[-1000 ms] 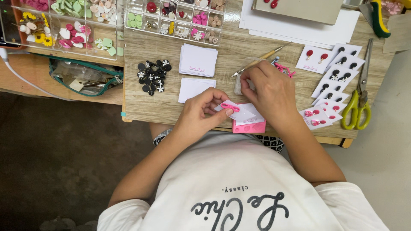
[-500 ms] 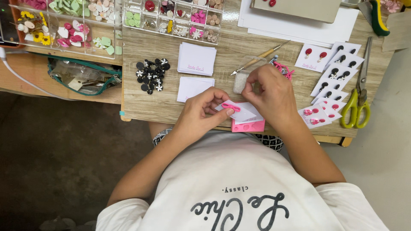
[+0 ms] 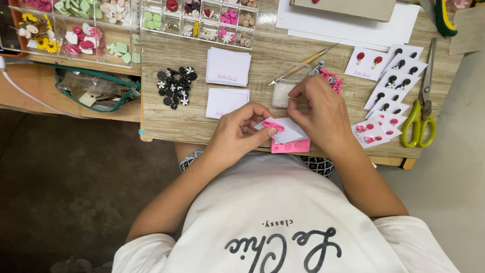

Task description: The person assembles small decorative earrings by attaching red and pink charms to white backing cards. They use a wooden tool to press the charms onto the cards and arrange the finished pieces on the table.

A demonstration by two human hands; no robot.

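Note:
My left hand [image 3: 237, 135] holds a small white card [image 3: 289, 130] with a pink bow-shaped earring [image 3: 273, 125] pressed on it under my thumb. The card rests over a pink block [image 3: 292, 147] at the table's front edge. My right hand [image 3: 323, 114] reaches up with pinched fingertips at a small clear box of tiny white pieces [image 3: 284, 91]. I cannot tell whether the fingertips hold anything. A few pink earrings [image 3: 332, 78] lie just beyond that hand.
Stacks of white cards [image 3: 227, 66], a pile of black flower pieces [image 3: 176, 87] and clear compartment trays [image 3: 199, 19] sit to the left and back. Finished earring cards [image 3: 391, 86], green-handled scissors [image 3: 420, 117] and a pointed tool [image 3: 303, 63] lie right. A zip pouch [image 3: 96, 91] rests on a lower shelf.
My right hand lifted off the white card and moved up to the small clear box. My left hand stayed on the card with the pink earring.

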